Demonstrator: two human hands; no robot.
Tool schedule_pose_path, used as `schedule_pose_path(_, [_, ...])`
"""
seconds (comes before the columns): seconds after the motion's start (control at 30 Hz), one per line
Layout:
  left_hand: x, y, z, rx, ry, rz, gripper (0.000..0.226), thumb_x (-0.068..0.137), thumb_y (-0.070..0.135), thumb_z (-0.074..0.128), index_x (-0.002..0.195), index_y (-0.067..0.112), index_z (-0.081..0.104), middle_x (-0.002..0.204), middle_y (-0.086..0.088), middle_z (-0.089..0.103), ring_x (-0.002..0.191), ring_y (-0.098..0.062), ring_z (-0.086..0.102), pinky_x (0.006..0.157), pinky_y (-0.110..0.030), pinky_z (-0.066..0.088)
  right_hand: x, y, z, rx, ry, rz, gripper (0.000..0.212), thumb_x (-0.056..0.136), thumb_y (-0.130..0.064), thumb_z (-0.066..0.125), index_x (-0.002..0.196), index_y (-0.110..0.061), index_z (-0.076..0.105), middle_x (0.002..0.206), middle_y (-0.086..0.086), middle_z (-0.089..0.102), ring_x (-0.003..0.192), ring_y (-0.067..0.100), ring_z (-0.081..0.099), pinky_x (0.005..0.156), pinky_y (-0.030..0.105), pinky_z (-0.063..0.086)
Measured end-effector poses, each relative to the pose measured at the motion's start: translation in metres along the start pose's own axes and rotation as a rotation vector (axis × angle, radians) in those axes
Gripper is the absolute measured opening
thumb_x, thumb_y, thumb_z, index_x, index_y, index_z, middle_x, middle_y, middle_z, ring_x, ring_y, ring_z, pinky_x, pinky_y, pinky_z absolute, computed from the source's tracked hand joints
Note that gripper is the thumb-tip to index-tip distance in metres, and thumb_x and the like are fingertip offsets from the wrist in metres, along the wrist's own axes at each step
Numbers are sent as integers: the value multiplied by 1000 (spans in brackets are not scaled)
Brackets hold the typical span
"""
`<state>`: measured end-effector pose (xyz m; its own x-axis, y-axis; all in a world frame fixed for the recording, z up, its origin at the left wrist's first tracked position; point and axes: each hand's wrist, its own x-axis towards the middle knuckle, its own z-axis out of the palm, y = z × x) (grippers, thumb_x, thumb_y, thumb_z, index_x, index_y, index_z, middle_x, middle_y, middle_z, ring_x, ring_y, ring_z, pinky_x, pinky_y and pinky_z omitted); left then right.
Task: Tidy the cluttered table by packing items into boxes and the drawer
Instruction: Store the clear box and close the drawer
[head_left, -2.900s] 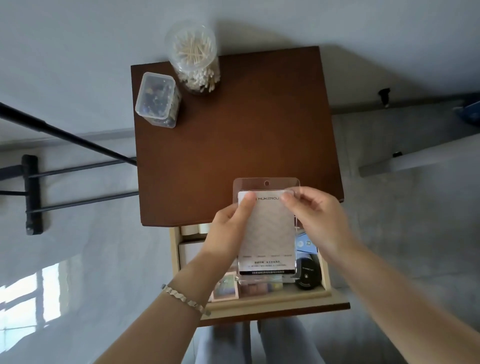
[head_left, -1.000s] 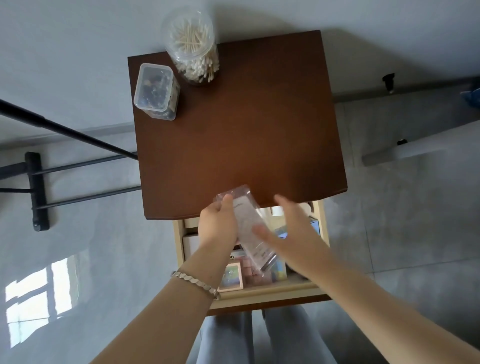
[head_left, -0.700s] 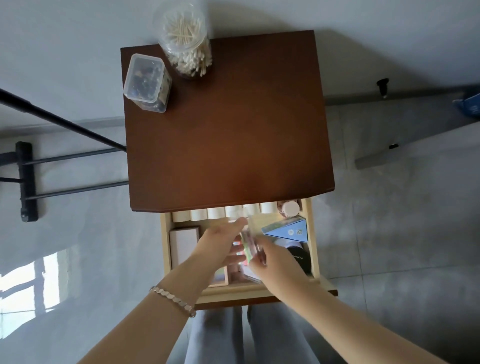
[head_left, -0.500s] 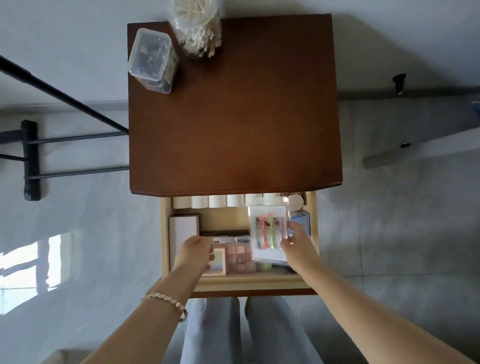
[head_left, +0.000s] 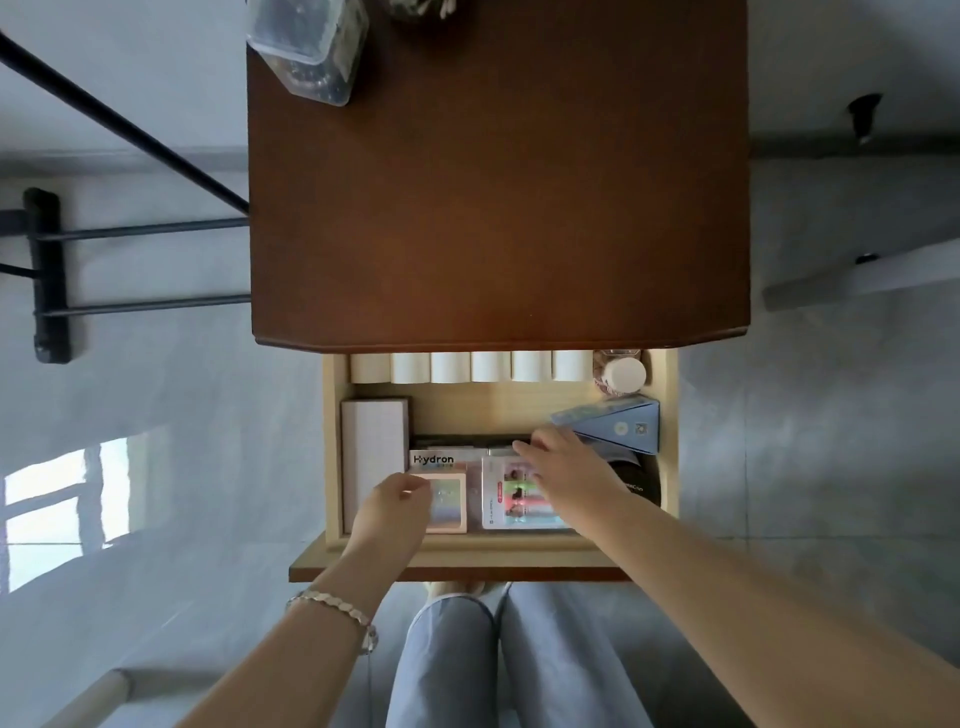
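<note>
Right hand fingers extended straight, pressing the clear flat plastic blister pack, which lies inside the open pale wooden drawer. Left hand fingers curled against the glossy pink-framed square box alongside; actual grip cannot be determined.

Grey tiled floor, black metal frame

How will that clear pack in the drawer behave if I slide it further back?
The clear pack looks like a thin, flat plastic blister, so it is probably light and a bit flexible. Its glossy face may slip under the right hand, whose straight fingers are spread over it. Lying flat, it should slide, not tip.
</note>
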<state>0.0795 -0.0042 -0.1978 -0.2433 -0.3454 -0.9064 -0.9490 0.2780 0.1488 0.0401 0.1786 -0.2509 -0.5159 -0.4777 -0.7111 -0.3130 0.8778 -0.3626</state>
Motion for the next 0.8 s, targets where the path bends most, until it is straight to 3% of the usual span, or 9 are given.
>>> schedule_pose_path(0.13, [-3, -3, -1, -62, -52, -93, 16, 94, 16, 46, 101, 11, 60, 90, -9, 66, 92, -29, 65, 81, -39, 54, -14, -4, 5, 30, 31, 137, 65, 92, -9, 48, 147, -18, 14, 153, 0, 20, 143, 17, 13, 116, 35, 13])
schedule_pose_path(0.2, [-9, -3, -2, -168, -91, -225, 15, 94, 10, 45, 95, 4, 59, 81, -13, 64, 77, -27, 64, 66, -35, 55, -34, -13, 5, 197, 136, 251, 56, 92, -11, 47, 144, -18, 25, 149, 1, 28, 139, 17, 23, 115, 33, 22])
schedule_pose_path(0.27, [-15, -7, -3, -277, -163, -357, 12, 92, 9, 47, 90, 1, 55, 75, -14, 60, 63, -24, 59, 52, -30, 52, -52, -22, 8, 388, 198, 386, 34, 94, -16, 44, 128, -16, 46, 126, -1, 48, 114, 13, 49, 96, 26, 44])
schedule_pose_path(0.33, [-24, -12, -3, -366, -263, -442, 14, 91, 15, 50, 97, 2, 51, 75, -17, 59, 61, -25, 59, 47, -31, 51, -67, -31, 11, 676, 120, 594, 16, 95, -17, 42, 98, -14, 57, 96, -2, 56, 81, 9, 55, 69, 21, 49])
schedule_pose_path(0.43, [-34, -21, 3, -492, -297, -500, 28, 94, 18, 47, 116, 0, 49, 75, -22, 58, 63, -32, 60, 62, -42, 54, -80, -40, 12, 1341, 41, 1036, 16, 92, -11, 46, 76, -10, 48, 72, 4, 50, 61, 13, 50, 58, 24, 48])
schedule_pose_path(0.5, [-34, -24, 10, -601, -276, -540, 33, 93, 20, 50, 119, 0, 49, 91, -22, 58, 79, -34, 60, 74, -42, 51, -85, -44, 14, 1737, 104, 1263, 4, 91, -8, 49, 95, -7, 47, 78, 10, 49, 74, 21, 53, 81, 32, 52])
schedule_pose_path(0.57, [-31, -25, 19, -724, -269, -611, 31, 90, 23, 57, 115, 4, 53, 90, -16, 59, 76, -28, 60, 64, -37, 50, -86, -44, 18, 1949, 182, 1355, 19, 92, -7, 51, 109, -7, 45, 95, 16, 53, 96, 29, 54, 99, 42, 45])
schedule_pose_path(0.67, [-20, -27, 28, -725, -188, -630, 21, 90, 17, 56, 107, 5, 52, 95, -16, 58, 80, -29, 59, 70, -37, 51, -80, -43, 22, 2026, 235, 1345, 31, 92, -3, 49, 123, -6, 45, 122, 20, 54, 114, 34, 54, 97, 40, 47])
schedule_pose_path(0.8, [-13, -18, 25, -771, -168, -647, 14, 89, 16, 55, 96, 5, 50, 119, -19, 51, 105, -37, 55, 70, -43, 50, -72, -34, 15, 2088, 207, 1464, 32, 91, -2, 51, 122, -5, 47, 120, 20, 53, 112, 34, 54, 95, 40, 49])
